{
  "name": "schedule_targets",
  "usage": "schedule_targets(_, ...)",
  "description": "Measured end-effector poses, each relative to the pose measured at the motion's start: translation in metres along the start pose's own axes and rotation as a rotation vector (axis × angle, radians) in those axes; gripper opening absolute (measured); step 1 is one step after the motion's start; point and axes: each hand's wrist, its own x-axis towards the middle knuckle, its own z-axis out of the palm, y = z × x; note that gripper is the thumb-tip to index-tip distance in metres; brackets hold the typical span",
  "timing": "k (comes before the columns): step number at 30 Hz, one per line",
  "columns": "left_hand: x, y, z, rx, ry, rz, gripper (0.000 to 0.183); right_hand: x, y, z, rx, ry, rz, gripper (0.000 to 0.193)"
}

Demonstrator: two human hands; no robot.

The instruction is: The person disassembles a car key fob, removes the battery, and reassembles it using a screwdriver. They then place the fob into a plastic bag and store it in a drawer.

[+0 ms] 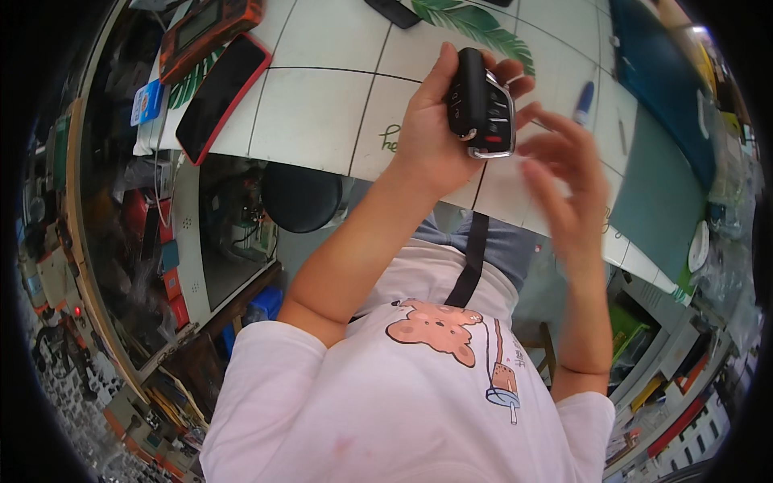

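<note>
Two car key fobs lie side by side in my left hand (435, 141), above the near edge of the white tiled-pattern table (318, 109). One is a plain black key fob (469, 92). Beside it is a silver-trimmed key fob (501, 121) with several dark buttons and one red one. My left thumb rests along the black fob, and the fingers curl round from behind. Just to the right hovers my right hand (573, 165), slightly blurred. Its thumb and fingers are bent but apart, and nothing shows between them.
On the left lie a red-edged phone (224, 101), an orange-and-black handheld device (201, 36) and a blue-white card (148, 102). A dark object (394, 11) sits at the back. To the right are a blue marker (584, 103) and a green mat (672, 193). A round black stool (301, 197) stands below.
</note>
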Motion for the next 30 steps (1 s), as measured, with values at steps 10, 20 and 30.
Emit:
schedule_targets(10, -0.002, -0.003, 0.005, -0.033, -0.015, 0.016, 0.041, 0.002, 0.007, 0.037, 0.461, 0.103, 0.228, 0.045)
schedule_targets(20, -0.001, -0.005, 0.009, 0.017, -0.022, 0.1, 0.041, 0.01, 0.015, 0.01, 0.724, -0.019, 0.394, 0.031)
schedule_targets(30, -0.005, -0.001, 0.013, 0.97, 0.023, 0.323, 0.027, 0.014, 0.045, -0.017, 1.536, -0.159, 0.387, 0.045)
